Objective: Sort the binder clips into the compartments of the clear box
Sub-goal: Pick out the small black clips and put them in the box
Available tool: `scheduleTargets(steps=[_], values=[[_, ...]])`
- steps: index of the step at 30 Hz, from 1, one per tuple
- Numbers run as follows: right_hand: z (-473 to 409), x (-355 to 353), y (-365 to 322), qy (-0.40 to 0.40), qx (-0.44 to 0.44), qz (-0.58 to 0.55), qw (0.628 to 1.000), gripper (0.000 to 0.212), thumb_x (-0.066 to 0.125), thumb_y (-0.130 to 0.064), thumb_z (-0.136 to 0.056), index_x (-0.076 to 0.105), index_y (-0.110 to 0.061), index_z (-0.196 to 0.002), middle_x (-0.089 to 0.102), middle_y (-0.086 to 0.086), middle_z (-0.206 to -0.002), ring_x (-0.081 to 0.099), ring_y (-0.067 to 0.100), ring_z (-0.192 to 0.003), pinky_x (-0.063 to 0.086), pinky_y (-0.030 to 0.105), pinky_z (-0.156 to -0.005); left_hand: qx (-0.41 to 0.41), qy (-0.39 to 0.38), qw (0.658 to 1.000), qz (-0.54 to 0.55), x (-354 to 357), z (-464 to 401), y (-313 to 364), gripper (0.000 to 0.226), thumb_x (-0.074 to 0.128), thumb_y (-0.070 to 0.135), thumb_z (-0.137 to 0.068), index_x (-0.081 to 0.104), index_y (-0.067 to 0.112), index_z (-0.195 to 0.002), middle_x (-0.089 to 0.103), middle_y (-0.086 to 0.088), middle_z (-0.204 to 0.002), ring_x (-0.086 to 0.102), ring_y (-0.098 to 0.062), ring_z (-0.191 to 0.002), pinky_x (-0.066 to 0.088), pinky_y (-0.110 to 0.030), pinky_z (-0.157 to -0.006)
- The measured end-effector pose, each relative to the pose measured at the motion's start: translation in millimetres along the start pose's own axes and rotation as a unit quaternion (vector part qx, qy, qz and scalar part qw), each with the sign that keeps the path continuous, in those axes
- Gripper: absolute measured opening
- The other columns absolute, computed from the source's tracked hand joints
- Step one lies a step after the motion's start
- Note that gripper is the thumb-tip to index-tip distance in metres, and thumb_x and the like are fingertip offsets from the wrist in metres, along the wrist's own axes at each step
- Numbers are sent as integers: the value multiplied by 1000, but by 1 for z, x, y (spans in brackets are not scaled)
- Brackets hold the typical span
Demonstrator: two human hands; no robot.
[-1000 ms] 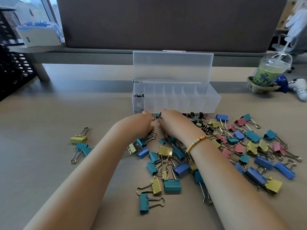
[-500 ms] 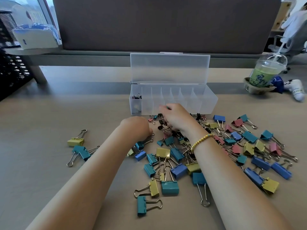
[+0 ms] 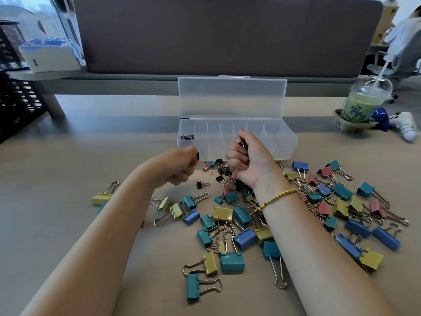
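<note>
Both hands have lifted off the pile since the earlier frame and now hang in front of the clear box [image 3: 237, 142]. Left hand [image 3: 180, 167] has fingers curled, pinching a small dark clip [image 3: 197, 156] at the fingertips, just before the box's left end. Right hand [image 3: 245, 153] is fisted, a small clip [image 3: 242, 142] pinched between thumb and forefinger, level with the middle compartments. Box sits mid-table toward the far edge, lid up; a few tiny clips [image 3: 187, 136] lie in its leftmost compartment. Binder clips [image 3: 241, 215] spread across the table's near-right area.
</note>
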State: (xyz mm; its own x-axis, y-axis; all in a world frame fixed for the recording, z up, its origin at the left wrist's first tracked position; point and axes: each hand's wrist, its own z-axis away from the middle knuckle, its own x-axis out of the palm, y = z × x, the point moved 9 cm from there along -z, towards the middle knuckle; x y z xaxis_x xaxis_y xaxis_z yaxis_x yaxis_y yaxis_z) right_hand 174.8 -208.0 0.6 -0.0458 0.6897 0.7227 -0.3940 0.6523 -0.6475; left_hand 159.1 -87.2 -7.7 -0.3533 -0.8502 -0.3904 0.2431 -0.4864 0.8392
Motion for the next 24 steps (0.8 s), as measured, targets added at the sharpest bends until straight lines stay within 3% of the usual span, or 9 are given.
scheduleTargets(steps=[1, 3, 8, 11, 14, 16, 18, 21, 24], values=[[0, 2, 0, -9, 0, -22, 1000, 38, 40, -27, -99, 37, -16, -62, 26, -6, -47, 22, 5, -33, 15, 14, -26, 22, -45, 986, 160, 4, 4, 6, 28, 23, 23, -95, 33, 17, -69, 28, 6, -50, 24, -6, -35, 16, -14, -33], [0, 3, 0, -16, -3, -59, 998, 37, 38, -23, -97, 37, -14, -62, 30, -4, -49, 26, 5, -34, 16, 13, -26, 82, -108, 933, 335, 12, 8, 16, 27, 22, 22, -92, 33, 17, -68, 26, 7, -48, 22, -2, -30, 12, -11, -33], [0, 0, -6, -3, -39, -71, 997, 26, 33, -9, -93, 41, -11, -68, 40, 2, -62, 38, 6, -35, 21, 13, -25, 147, -144, 859, 468, 31, 10, 33, 25, 29, 23, -79, 46, 11, -66, 37, 2, -51, 26, -2, -29, 13, -8, -34], [3, 2, -10, 7, -38, -32, 999, 23, 32, -4, -94, 46, -7, -77, 42, 3, -66, 40, 5, -37, 21, 11, -26, 151, -91, 866, 469, 29, 7, 35, 35, 27, 26, -93, 47, 11, -68, 39, 4, -50, 25, -1, -30, 11, -11, -33], [11, 7, -21, 11, -48, 173, 984, 25, 28, 1, -93, 50, -7, -85, 38, 0, -63, 32, 4, -40, 19, 12, -29, 142, -5, 911, 386, 17, 3, 27, 26, 33, 18, -100, 53, 13, -84, 37, 8, -48, 26, -3, -34, 12, -15, -35], [20, 12, -24, 2, -42, 429, 902, 26, 31, -4, -96, 55, -9, -87, 37, -3, -60, 27, 6, -43, 19, 13, -32, 130, 72, 955, 256, 1, 3, 20, 23, 33, 13, -99, 56, 15, -97, 38, 8, -50, 28, -5, -38, 17, -15, -36], [28, 10, -17, -9, 6, 665, 747, 23, 35, -13, -98, 57, -14, -95, 42, -2, -65, 29, 7, -47, 23, 16, -36, 105, 175, 978, 45, -20, 6, 15, 23, 35, 14, -98, 58, 19, -95, 47, 4, -62, 33, -8, -44, 27, -18, -40], [32, 3, 0, -41, 66, 849, 522, 22, 43, -22, -97, 59, -16, -111, 55, 0, -84, 40, 9, -55, 30, 19, -45, 127, 239, 941, -201, -27, 13, 28, 24, 40, 17, -97, 64, 18, -100, 59, -2, -93, 52, -17, -63, 41, -25, -63], [33, 1, 7, -42, 68, 898, 433, 23, 50, -24, -96, 58, -14, -115, 58, 2, -108, 51, 15, -86, 38, 23, -65, 128, 162, 921, -330, -8, 13, 32, 26, 43, 20, -97, 65, 19, -111, 64, -1, -110, 54, -15, -82, 40, -24, -80]])
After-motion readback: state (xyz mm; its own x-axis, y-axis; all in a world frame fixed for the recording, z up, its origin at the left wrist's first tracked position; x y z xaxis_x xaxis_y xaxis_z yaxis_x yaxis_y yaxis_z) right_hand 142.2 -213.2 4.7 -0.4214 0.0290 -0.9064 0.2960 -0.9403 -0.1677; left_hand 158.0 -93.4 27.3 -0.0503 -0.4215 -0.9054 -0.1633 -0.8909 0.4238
